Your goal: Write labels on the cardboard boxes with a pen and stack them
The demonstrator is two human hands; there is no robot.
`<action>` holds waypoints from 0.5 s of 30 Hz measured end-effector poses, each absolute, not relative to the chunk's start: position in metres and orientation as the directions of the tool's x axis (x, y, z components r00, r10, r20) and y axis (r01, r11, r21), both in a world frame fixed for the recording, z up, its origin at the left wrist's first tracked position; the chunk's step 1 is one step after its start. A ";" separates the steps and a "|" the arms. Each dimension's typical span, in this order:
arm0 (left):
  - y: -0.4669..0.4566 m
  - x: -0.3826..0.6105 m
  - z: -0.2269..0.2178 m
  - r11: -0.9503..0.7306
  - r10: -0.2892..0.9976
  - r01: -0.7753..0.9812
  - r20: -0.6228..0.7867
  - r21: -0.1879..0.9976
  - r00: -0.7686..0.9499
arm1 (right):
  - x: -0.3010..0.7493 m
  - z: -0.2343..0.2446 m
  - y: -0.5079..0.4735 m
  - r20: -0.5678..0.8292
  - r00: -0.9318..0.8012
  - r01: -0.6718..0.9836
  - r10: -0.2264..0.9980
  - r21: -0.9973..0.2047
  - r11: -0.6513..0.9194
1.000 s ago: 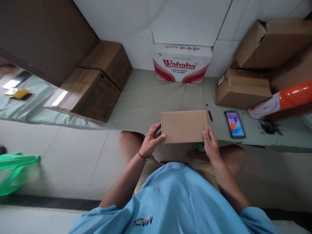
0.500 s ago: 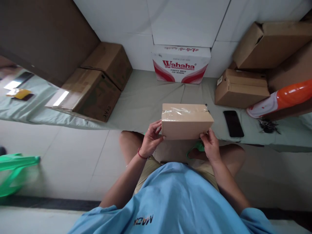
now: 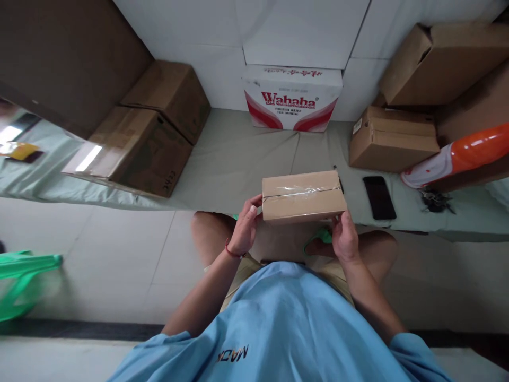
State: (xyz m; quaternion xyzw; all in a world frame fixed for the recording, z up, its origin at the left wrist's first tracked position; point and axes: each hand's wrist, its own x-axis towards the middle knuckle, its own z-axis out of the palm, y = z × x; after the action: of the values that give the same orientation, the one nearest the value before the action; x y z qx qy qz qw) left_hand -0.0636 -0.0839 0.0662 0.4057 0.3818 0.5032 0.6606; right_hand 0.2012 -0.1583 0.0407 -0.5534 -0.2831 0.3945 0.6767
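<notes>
- White wall panels (image 3: 218,74) rise behind a long surface covered with pale green cloth (image 3: 230,154); we face it in a blue shirt (image 3: 290,318).
- Between our hands we have a small brown carton (image 3: 304,197) at the near edge of the cloth, its top seam sealed with clear, shiny tape (image 3: 298,190).
- With our left hand (image 3: 244,228), a red bracelet (image 3: 234,251) at its wrist, we grip the left end, fingers against its side.
- With our right hand (image 3: 345,239) we grip the near right corner, thumb up against it and fingers partly hidden underneath.
- We cannot tell whether the carton's far side touches the cloth.
- Right of it we see a black phone (image 3: 379,197) lying flat, then a bunch of keys (image 3: 436,201) beside an orange-and-white package (image 3: 473,149).
- Against the wall, straight ahead of us, stands a red-and-white Wahaha box (image 3: 292,101).
- Brown boxes stand on both sides, the left pair (image 3: 155,127) touching.
- Left of us, on the tiled floor (image 3: 119,239), is something bright green (image 3: 32,262).
</notes>
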 end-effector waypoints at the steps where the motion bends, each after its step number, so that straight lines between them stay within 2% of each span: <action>1: -0.083 -0.066 0.068 0.169 0.976 -0.362 -0.104 0.917 0.193 | 0.202 0.045 -0.161 0.003 0.491 -0.141 0.871 -0.986 0.083; 5: -0.075 -0.079 0.067 0.242 0.970 -0.436 -0.208 0.867 0.125 | 0.198 0.083 -0.171 0.304 0.216 0.205 0.928 -0.943 0.261; 9: -0.065 -0.089 0.055 0.349 0.925 -0.590 -0.371 0.729 0.089 | 0.185 0.120 -0.169 0.529 -0.003 0.513 0.849 -0.728 0.456; 12: -0.058 -0.092 0.045 0.396 0.878 -0.676 -0.473 0.622 0.080 | 0.171 0.128 -0.162 0.638 -0.113 0.617 0.762 -0.556 0.557; 15: -0.055 -0.095 0.037 0.443 0.854 -0.693 -0.503 0.569 0.133 | 0.158 0.128 -0.158 0.663 -0.157 0.646 0.732 -0.492 0.584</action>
State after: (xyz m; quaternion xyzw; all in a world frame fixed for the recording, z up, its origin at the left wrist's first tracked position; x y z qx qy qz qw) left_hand -0.0950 -0.0549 0.0372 0.0993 0.4061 0.5182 0.7461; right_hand 0.1580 -0.1582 0.1283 -0.4539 -0.7591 0.0466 0.4643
